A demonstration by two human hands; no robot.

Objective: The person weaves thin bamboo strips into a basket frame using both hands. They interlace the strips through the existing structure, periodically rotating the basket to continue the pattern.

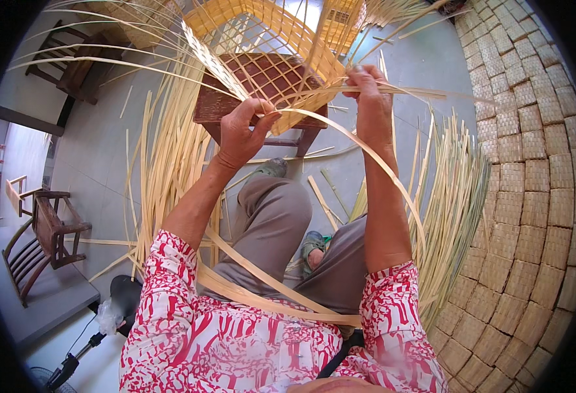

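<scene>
An open-weave basket (299, 40) of pale bamboo strips rests on a dark red wooden stool (212, 101) in front of me. At its near edge my left hand (243, 128) pinches a bamboo strip (348, 133) between thumb and fingers. That strip arcs right and down past my right forearm. By the basket's near right corner, my right hand (366, 86) is closed on thin bamboo strips, whose ends stick out to the right. A braided, pale edge (212, 59) rises up and left from my left hand. Loose strip ends fan out at the far left.
Long bamboo strips lie on the floor to the left (160, 177) and right (455, 190). Flat strips (255, 298) cross my lap. Stacked woven blocks (524, 164) line the right side. A wooden chair (58, 226) stands left; another basket (340, 26) sits behind.
</scene>
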